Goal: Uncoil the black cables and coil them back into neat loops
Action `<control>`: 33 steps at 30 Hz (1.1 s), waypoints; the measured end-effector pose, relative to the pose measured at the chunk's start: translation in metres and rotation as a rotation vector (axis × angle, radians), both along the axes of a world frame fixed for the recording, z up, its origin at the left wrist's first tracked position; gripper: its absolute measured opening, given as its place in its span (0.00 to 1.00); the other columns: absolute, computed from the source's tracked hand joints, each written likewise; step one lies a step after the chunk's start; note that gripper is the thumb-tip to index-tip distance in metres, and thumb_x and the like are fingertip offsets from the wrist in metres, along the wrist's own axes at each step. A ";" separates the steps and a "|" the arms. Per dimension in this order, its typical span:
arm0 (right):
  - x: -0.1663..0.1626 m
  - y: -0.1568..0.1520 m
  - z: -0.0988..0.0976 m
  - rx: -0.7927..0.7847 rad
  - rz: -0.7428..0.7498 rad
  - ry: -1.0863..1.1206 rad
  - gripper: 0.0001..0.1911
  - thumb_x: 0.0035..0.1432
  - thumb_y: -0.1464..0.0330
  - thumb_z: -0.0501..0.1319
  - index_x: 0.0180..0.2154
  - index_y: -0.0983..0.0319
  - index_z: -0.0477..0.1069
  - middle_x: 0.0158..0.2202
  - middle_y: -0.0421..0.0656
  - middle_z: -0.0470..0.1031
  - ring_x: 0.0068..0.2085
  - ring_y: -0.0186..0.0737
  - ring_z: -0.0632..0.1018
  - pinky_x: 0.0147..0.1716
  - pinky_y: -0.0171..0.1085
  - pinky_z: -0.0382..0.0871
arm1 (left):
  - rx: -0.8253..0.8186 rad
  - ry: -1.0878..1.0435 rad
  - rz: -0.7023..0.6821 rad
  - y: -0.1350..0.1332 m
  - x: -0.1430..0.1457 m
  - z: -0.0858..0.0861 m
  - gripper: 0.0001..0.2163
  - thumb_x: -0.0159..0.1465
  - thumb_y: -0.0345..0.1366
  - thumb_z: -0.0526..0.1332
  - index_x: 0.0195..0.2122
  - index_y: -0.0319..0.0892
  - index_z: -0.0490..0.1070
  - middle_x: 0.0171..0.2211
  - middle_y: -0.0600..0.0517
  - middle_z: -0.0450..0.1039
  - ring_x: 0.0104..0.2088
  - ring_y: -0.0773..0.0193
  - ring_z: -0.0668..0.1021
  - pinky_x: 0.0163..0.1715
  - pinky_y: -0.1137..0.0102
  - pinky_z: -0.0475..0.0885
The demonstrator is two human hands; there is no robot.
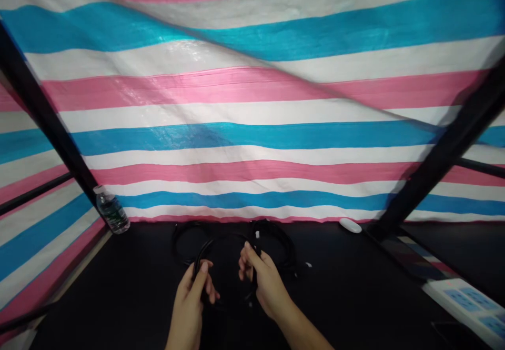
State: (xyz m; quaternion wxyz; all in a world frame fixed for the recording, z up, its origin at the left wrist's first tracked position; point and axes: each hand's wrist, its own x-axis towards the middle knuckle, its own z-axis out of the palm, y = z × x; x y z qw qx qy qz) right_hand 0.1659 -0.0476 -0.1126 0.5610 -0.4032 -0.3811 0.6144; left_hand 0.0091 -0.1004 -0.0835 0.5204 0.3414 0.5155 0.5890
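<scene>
Over a black table [347,292], both my hands grip a black cable [221,238] that arcs in a loop between them. My left hand [194,293] is closed round the cable's left side, thumb on top. My right hand [261,280] is closed round the right side, just below a small white tag. More black cable lies coiled on the table behind my hands, one coil [185,242] at the left and one coil [282,245] at the right; they blend into the dark surface.
A clear water bottle [111,210] stands at the table's back left corner. A small white oval object [350,225] lies at the back right. A striped pink, blue and white tarp [252,102] hangs behind. Black frame bars [437,160] slant at both sides. A white power strip [469,300] lies at the right.
</scene>
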 end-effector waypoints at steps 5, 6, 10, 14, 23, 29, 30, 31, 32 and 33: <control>0.001 -0.002 -0.003 0.008 0.154 -0.065 0.28 0.52 0.42 0.68 0.34 0.59 0.66 0.23 0.33 0.62 0.19 0.29 0.63 0.15 0.30 0.60 | -0.098 -0.170 -0.018 -0.001 0.001 -0.008 0.23 0.51 0.55 0.74 0.26 0.44 0.64 0.18 0.65 0.49 0.17 0.74 0.53 0.17 0.75 0.59; 0.002 -0.002 -0.003 0.020 0.177 -0.094 0.28 0.53 0.42 0.68 0.36 0.59 0.66 0.22 0.32 0.62 0.19 0.28 0.63 0.15 0.30 0.61 | -0.105 -0.141 -0.048 0.000 -0.003 -0.007 0.24 0.51 0.55 0.74 0.24 0.45 0.62 0.18 0.65 0.49 0.17 0.75 0.52 0.16 0.75 0.60; 0.005 -0.001 -0.003 0.066 0.239 -0.122 0.28 0.56 0.42 0.65 0.36 0.60 0.66 0.21 0.31 0.61 0.18 0.28 0.63 0.17 0.30 0.65 | -0.114 0.007 -0.202 0.009 -0.021 -0.006 0.25 0.58 0.55 0.68 0.19 0.45 0.58 0.16 0.63 0.52 0.15 0.74 0.56 0.17 0.73 0.67; 0.007 -0.001 -0.002 0.049 0.350 -0.120 0.29 0.57 0.41 0.63 0.40 0.61 0.69 0.21 0.30 0.59 0.17 0.27 0.59 0.12 0.29 0.62 | -0.052 0.153 -0.146 0.015 -0.030 -0.008 0.16 0.58 0.51 0.69 0.37 0.45 0.72 0.19 0.61 0.65 0.15 0.68 0.65 0.15 0.73 0.66; 0.015 -0.003 -0.002 0.102 0.413 -0.427 0.29 0.61 0.44 0.61 0.49 0.61 0.71 0.26 0.34 0.66 0.21 0.29 0.68 0.16 0.28 0.65 | 0.058 0.475 -0.382 0.009 -0.034 0.019 0.12 0.60 0.45 0.67 0.41 0.47 0.83 0.31 0.48 0.80 0.36 0.54 0.81 0.31 0.69 0.73; 0.018 -0.006 -0.002 0.108 0.542 -0.439 0.25 0.61 0.48 0.64 0.49 0.61 0.70 0.21 0.31 0.63 0.19 0.29 0.65 0.17 0.29 0.65 | -0.009 0.435 -0.464 0.011 -0.019 0.012 0.14 0.61 0.45 0.65 0.44 0.45 0.81 0.33 0.51 0.79 0.16 0.69 0.69 0.18 0.73 0.63; 0.018 -0.005 -0.003 0.095 0.510 -0.391 0.27 0.60 0.47 0.64 0.49 0.61 0.70 0.20 0.30 0.61 0.17 0.28 0.63 0.15 0.29 0.64 | -0.018 0.364 -0.416 0.012 -0.015 0.009 0.15 0.60 0.45 0.67 0.45 0.44 0.80 0.28 0.53 0.76 0.16 0.70 0.67 0.17 0.73 0.62; 0.017 -0.003 -0.003 0.087 0.455 -0.332 0.28 0.59 0.46 0.64 0.48 0.61 0.70 0.18 0.28 0.58 0.16 0.28 0.60 0.14 0.29 0.62 | -0.030 0.273 -0.352 0.012 -0.011 0.006 0.17 0.58 0.45 0.68 0.45 0.44 0.79 0.24 0.56 0.72 0.16 0.70 0.65 0.16 0.74 0.62; 0.015 -0.002 -0.004 0.087 0.381 -0.264 0.28 0.58 0.45 0.64 0.46 0.62 0.70 0.17 0.27 0.55 0.16 0.27 0.57 0.13 0.28 0.60 | -0.041 0.169 -0.281 0.012 -0.007 0.003 0.17 0.56 0.45 0.70 0.45 0.43 0.77 0.20 0.59 0.67 0.16 0.70 0.64 0.17 0.75 0.62; 0.014 0.000 -0.005 0.090 0.300 -0.196 0.29 0.58 0.44 0.65 0.46 0.62 0.70 0.16 0.26 0.53 0.16 0.27 0.55 0.12 0.28 0.57 | -0.047 0.060 -0.213 0.011 -0.003 0.001 0.17 0.55 0.45 0.72 0.42 0.43 0.77 0.18 0.61 0.63 0.17 0.70 0.64 0.18 0.75 0.63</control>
